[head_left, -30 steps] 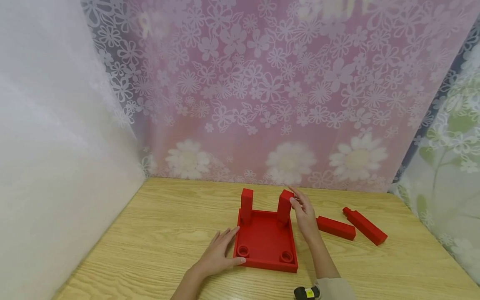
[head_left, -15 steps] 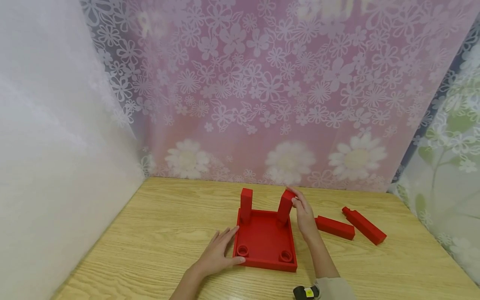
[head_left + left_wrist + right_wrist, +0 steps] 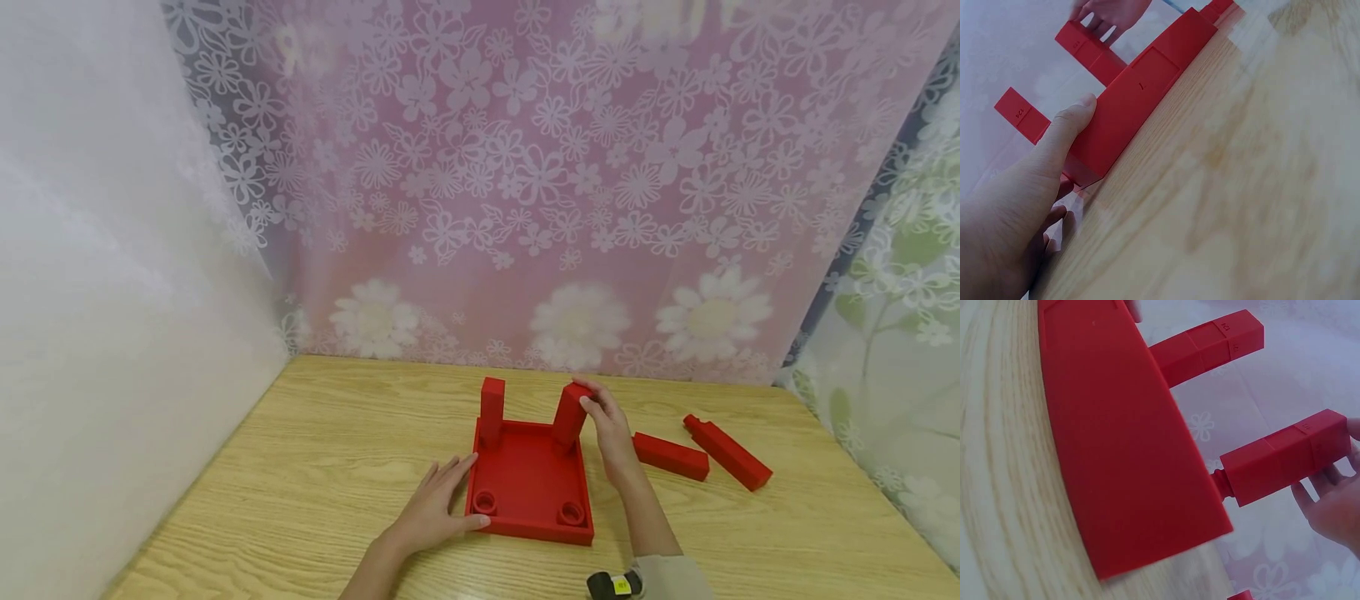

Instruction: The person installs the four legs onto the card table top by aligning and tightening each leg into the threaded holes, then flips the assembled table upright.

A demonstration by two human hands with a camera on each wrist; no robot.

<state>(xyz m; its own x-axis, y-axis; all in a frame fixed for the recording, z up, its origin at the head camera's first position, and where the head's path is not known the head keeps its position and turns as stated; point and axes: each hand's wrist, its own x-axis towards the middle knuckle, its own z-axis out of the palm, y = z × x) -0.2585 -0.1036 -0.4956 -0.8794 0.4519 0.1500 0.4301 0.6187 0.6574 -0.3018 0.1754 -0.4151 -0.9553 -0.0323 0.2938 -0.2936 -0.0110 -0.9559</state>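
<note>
A red toy tabletop [image 3: 525, 479] lies upside down, its raised rim facing up. My left hand [image 3: 429, 515] holds its near left corner, thumb on the front wall and fingers along the left side. One red square leg [image 3: 492, 408] stands upright at the far left corner. At the far right corner, my right hand [image 3: 613, 437] pinches the top of a second leg [image 3: 568, 417], which leans slightly right. The right wrist view shows part of this leg's narrow threaded end [image 3: 1223, 484] between leg and tabletop. Both near corners have round sockets, left [image 3: 485, 492] and right [image 3: 572, 502].
Two more red legs lie on the wooden table [image 3: 360, 417] to the right: a nearer one [image 3: 671, 457] beside my right forearm and a farther one [image 3: 727, 452] with its peg end showing. A flowered curtain [image 3: 465, 208] hangs behind the table.
My right fingers have shifted slightly around the top of the second leg, and the leg has turned a little. My left hand and the tabletop stay nearly in place.
</note>
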